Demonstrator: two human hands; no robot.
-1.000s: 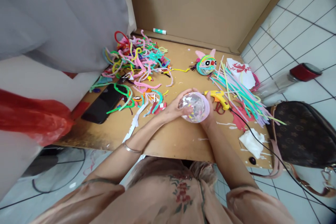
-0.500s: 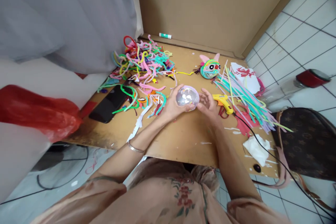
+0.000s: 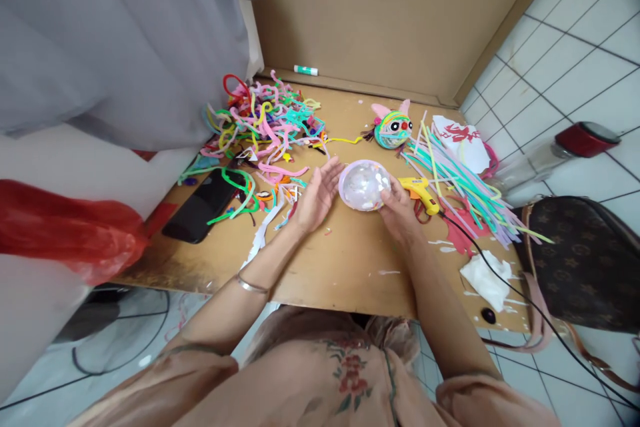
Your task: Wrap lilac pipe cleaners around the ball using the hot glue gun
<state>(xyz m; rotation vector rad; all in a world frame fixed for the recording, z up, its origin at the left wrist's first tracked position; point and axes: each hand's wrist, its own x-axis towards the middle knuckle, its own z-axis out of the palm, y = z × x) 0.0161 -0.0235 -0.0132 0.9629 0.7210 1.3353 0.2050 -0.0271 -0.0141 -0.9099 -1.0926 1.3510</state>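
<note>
A clear plastic ball [image 3: 364,187], edged with a lilac pipe cleaner and showing small coloured bits, is held above the middle of the table. My right hand [image 3: 399,212] grips its right side, thumb on the front. To the left of it, my left hand [image 3: 319,199] is open with fingers stretched out, apart from the ball. A yellow hot glue gun [image 3: 421,195] lies just beyond my right hand. Behind stands a finished-looking animal head [image 3: 393,129] wrapped in coloured pipe cleaners, with pink ears, round eyes and a red nose.
A heap of tangled pipe cleaners [image 3: 280,113] and a black phone [image 3: 200,207] lie left. Straight pipe cleaners [image 3: 465,180], a crumpled tissue [image 3: 487,279] and a brown handbag [image 3: 585,260] are right, where the glue gun's black cord [image 3: 493,267] runs. A glue stick [image 3: 305,71] lies at the back.
My left hand has let go of the ball and opened to its left. My right hand has taken hold of the ball, which has turned and shifted slightly right.
</note>
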